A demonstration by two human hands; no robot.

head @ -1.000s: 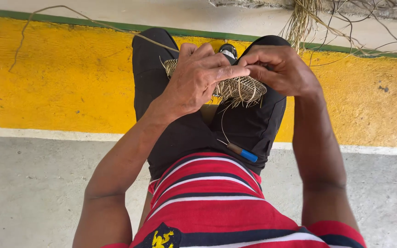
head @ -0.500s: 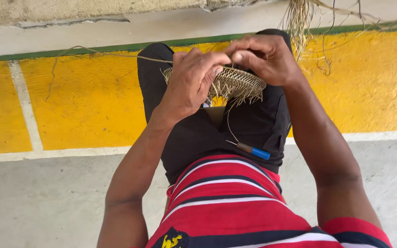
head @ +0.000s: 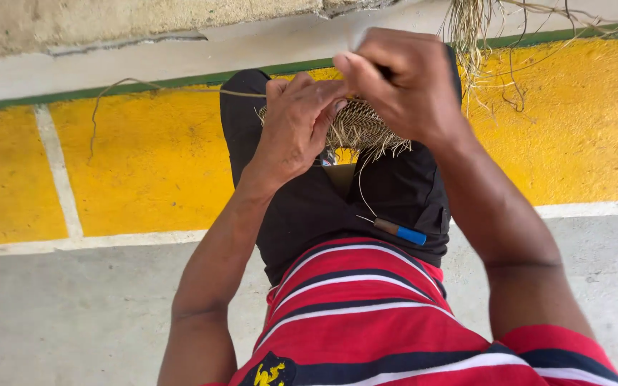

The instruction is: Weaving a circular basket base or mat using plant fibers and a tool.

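Your hands have risen toward the far green stripe since a moment ago, lifting the woven straw piece (head: 363,129) off your lap. Your left hand (head: 298,125) curls closed around its left edge; your right hand (head: 402,82) pinches shut at its top. A blue-handled tool (head: 398,231) rests on your right thigh

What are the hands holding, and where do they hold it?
Both hands hold a small woven straw piece over the lap. The left hand grips its left edge; the right hand pinches its top edge.
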